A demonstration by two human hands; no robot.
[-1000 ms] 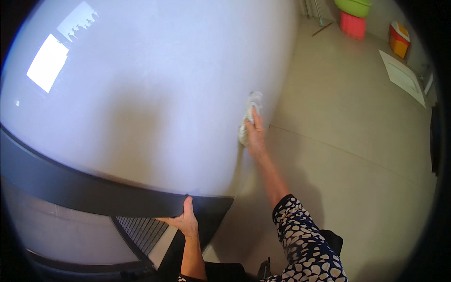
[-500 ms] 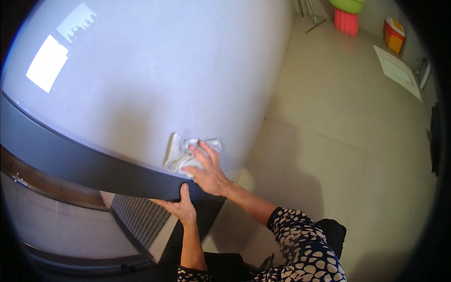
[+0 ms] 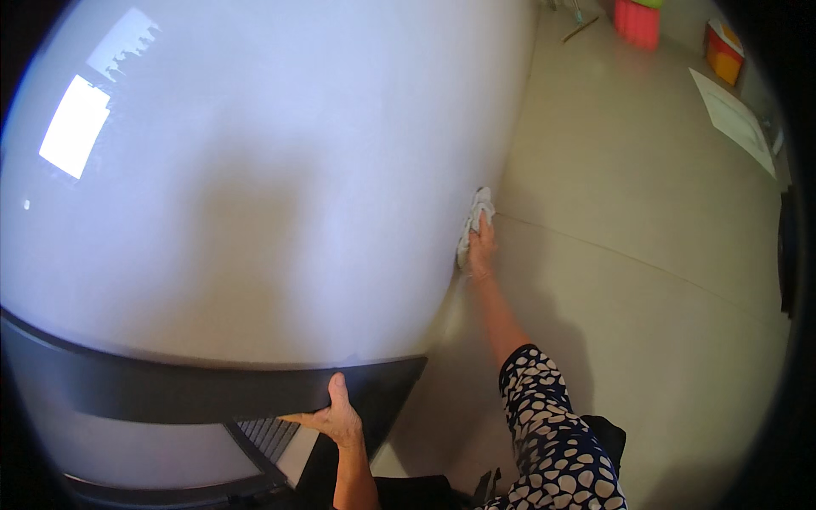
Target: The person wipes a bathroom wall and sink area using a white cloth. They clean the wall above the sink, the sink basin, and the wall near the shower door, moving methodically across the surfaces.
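A large glossy white panel (image 3: 365, 127) fills the left and middle of the view, with a bright window-shaped reflection on it. Along its near side runs a dark grey edge strip (image 3: 195, 393). My left hand (image 3: 342, 421) grips this strip, thumb on its upper face and fingers reaching beneath, where they are partly hidden. Farther off, at the panel's right edge, my right hand (image 3: 483, 248) presses a crumpled white cloth (image 3: 478, 211) against the side. Its fingers are closed over the cloth.
Beige floor tiles (image 3: 646, 204) lie to the right. At the far end are a long-handled floor tool (image 3: 580, 30), a red ribbed stool (image 3: 637, 24) and a red-and-yellow bin (image 3: 724, 55). A white rectangular fixture (image 3: 731, 119) sits at the far right. A grey ribbed piece (image 3: 262, 438) shows below the strip.
My right hand has carried the cloth rightward and away from me, from the panel's near side to its right edge. The left hand keeps hold of the strip. The whole view has shifted.
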